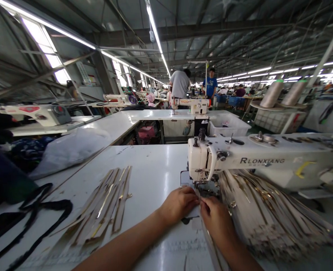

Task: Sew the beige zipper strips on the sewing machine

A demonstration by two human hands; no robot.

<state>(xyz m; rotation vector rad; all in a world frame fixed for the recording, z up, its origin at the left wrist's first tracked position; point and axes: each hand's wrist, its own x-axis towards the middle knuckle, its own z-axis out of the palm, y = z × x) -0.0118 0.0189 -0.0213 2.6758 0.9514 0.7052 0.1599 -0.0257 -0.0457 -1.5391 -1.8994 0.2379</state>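
Just in front of the needle of a white sewing machine (239, 156), my left hand (180, 203) and my right hand (217, 218) are close together. Their fingers pinch a pale zipper strip (211, 241), which runs down toward the table's front edge beside my right wrist. The fingertips partly cover the strip's upper end. Several beige zipper strips with gold teeth (107, 203) lie on the white table to the left of my left hand. A large pile of similar strips (268, 210) lies right of my right hand, under the machine's arm.
Black straps (56, 205) and a white translucent bag (70, 148) are at the left. Beyond the table stand another sewing machine (193, 105) and a white bin (230, 126). Two thread cones (272, 94) stand at the back right. Two people are farther back.
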